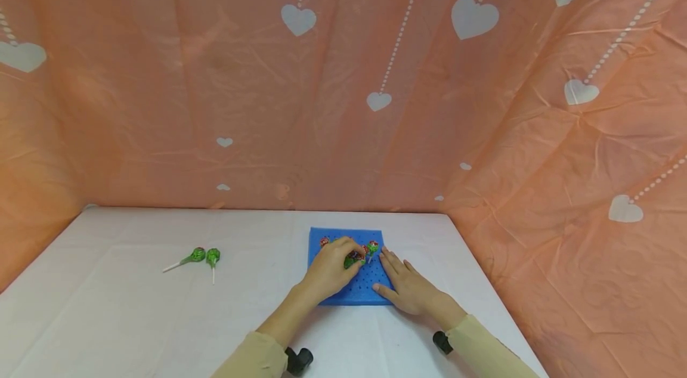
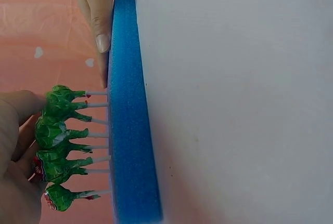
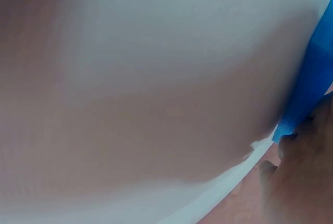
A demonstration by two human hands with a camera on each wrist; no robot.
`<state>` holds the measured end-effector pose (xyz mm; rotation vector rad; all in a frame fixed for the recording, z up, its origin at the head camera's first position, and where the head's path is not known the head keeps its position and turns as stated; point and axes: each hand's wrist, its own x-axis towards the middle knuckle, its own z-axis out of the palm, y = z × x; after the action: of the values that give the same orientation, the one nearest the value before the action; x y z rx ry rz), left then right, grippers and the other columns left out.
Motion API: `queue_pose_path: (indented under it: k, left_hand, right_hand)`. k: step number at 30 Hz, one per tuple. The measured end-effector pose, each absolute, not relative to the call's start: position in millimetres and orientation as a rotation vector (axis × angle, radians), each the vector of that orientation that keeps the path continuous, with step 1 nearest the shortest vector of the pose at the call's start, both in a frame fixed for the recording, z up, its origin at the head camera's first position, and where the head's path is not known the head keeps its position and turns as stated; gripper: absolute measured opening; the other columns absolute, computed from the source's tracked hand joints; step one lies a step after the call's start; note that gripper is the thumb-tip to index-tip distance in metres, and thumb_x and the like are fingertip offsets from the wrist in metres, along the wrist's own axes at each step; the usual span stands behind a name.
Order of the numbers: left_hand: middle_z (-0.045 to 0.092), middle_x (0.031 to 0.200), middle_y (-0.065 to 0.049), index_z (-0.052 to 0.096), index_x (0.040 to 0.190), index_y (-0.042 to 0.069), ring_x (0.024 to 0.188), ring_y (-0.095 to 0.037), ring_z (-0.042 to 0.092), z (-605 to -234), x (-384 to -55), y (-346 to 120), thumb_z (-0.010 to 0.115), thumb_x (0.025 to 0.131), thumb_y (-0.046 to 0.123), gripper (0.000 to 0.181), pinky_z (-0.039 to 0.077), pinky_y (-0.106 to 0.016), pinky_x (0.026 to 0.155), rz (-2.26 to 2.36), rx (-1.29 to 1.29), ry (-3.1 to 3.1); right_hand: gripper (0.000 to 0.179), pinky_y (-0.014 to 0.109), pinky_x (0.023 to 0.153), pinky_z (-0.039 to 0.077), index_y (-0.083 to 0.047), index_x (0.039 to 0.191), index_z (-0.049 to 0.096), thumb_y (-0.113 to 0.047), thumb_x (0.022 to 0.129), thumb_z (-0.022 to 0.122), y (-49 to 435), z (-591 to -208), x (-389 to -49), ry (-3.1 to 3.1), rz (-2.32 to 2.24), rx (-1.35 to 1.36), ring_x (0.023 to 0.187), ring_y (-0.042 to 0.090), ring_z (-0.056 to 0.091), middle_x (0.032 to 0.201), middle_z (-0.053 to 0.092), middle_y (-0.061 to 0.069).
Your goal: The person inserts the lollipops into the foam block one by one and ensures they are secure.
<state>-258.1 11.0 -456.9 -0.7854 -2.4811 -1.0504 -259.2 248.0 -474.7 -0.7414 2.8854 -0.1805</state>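
A blue foam board (image 1: 365,291) dotted with small holes lies on the table. Several green-wrapped lollipops (image 2: 52,133) stand upright in it by their white sticks, as the left wrist view shows from the side. My left hand (image 1: 334,265) reaches over the board, thumb and fingers around the head of a lollipop (image 1: 351,260); part of that row is hidden behind the hand. At the board's right edge my right hand (image 1: 410,291) rests with fingers extended, thumb on its top face. In the right wrist view this hand (image 3: 307,172) lies against the blue edge.
Two loose lollipops, one slanted (image 1: 197,254) and one pointing its stick toward me (image 1: 213,257), lie on the white tabletop (image 1: 107,306) to the left. An orange curtain with white hearts (image 1: 333,127) rises behind the table and along its sides.
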Motion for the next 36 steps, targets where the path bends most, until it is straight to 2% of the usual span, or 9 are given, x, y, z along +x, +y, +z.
queue_pose_path:
  k: [9, 15, 21, 25, 29, 36]
  left_hand:
    - [0.072, 0.116, -0.002, 0.074, 0.117, 0.013, 0.114, -0.022, 0.068, -453, -255, 4, 0.074, 0.098, 0.017, 0.019, 0.05, -0.053, 0.107, -1.063, -0.743, -2.469]
    - [0.072, 0.114, 0.0, 0.074, 0.117, 0.014, 0.106, -0.02, 0.07, -449, -253, -6, 0.073, 0.098, 0.016, 0.019, 0.058, -0.042, 0.093, -1.083, -0.692, -2.427]
    - [0.073, 0.112, -0.001, 0.074, 0.115, 0.012, 0.104, -0.023, 0.07, -444, -253, -27, 0.075, 0.096, 0.013, 0.019, 0.057, -0.047, 0.092, -1.084, -0.645, -2.38]
    - [0.072, 0.109, -0.001, 0.074, 0.114, 0.01, 0.099, -0.021, 0.069, -442, -254, -46, 0.075, 0.096, 0.012, 0.019, 0.058, -0.044, 0.088, -1.095, -0.587, -2.372]
    - [0.072, 0.112, 0.0, 0.074, 0.116, 0.011, 0.102, -0.022, 0.068, -444, -256, -68, 0.074, 0.096, 0.012, 0.02, 0.057, -0.045, 0.089, -1.07, -0.509, -2.389]
    - [0.073, 0.113, -0.005, 0.074, 0.115, 0.009, 0.101, -0.028, 0.069, -444, -256, -109, 0.074, 0.093, 0.008, 0.022, 0.056, -0.05, 0.085, -1.03, -0.408, -2.391]
  right_hand:
    - [0.084, 0.057, 0.126, 0.02, 0.001, 0.164, 0.02, -0.058, 0.108, 0.04, 247, -473, -258, 2.887, -0.179, -0.725, 0.158, 0.035, 0.017, 0.173, 0.012, 0.016]
    - [0.084, 0.057, 0.126, 0.02, 0.001, 0.164, 0.02, -0.058, 0.108, 0.041, 246, -471, -257, 2.882, -0.199, -0.716, 0.158, 0.035, 0.017, 0.173, 0.013, 0.016]
    - [0.085, 0.057, 0.127, 0.018, 0.0, 0.164, 0.019, -0.059, 0.107, 0.041, 246, -472, -257, 2.882, -0.211, -0.717, 0.159, 0.035, 0.014, 0.173, 0.011, 0.016]
    - [0.085, 0.057, 0.127, 0.017, 0.0, 0.164, 0.018, -0.059, 0.108, 0.04, 248, -472, -258, 2.883, -0.21, -0.731, 0.159, 0.035, 0.013, 0.173, 0.01, 0.016]
    - [0.085, 0.057, 0.126, 0.018, 0.001, 0.164, 0.018, -0.059, 0.108, 0.039, 249, -473, -258, 2.889, -0.22, -0.749, 0.159, 0.035, 0.014, 0.173, 0.011, 0.016]
    - [0.085, 0.058, 0.126, 0.018, 0.001, 0.164, 0.017, -0.06, 0.108, 0.038, 248, -472, -258, 2.882, -0.216, -0.759, 0.159, 0.036, 0.014, 0.173, 0.011, 0.017]
